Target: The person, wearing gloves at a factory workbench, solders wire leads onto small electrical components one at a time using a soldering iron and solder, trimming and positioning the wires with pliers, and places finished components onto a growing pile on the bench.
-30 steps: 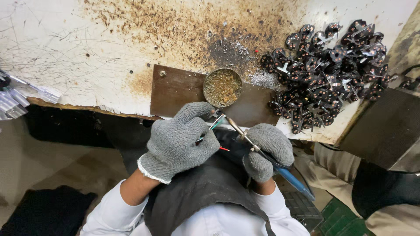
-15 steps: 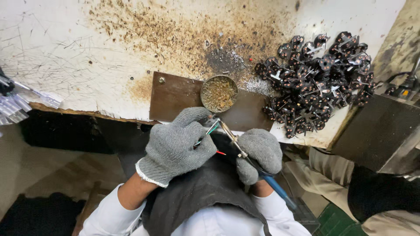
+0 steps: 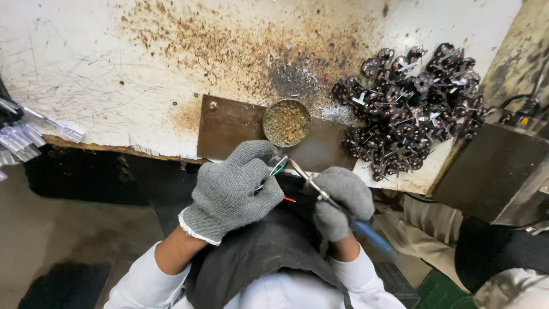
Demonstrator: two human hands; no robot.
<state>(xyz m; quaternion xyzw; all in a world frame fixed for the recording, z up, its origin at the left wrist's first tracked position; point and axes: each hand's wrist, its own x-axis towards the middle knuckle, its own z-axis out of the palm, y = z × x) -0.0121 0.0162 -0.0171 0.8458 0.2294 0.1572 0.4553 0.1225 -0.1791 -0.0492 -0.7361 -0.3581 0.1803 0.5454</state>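
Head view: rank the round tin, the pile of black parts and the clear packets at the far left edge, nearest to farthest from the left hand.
From the left hand:
1. Round tin, just above and to its right, on the brown plate.
2. Pile of black parts, far to the right on the bench.
3. Clear packets, at the far left edge.
The last two are not far apart in distance.

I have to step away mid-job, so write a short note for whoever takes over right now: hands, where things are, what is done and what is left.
Left hand, gloved, pinches thin coloured wires just off the bench edge.
Right hand, gloved, grips a blue-handled soldering iron, tip at the wire ends.
Small round tin sits on the brown plate just ahead of the hands.
A pile of dark wired parts lies on the bench to the right.
Done or left: the pile's state cannot be told; the joint in hand looks unfinished.
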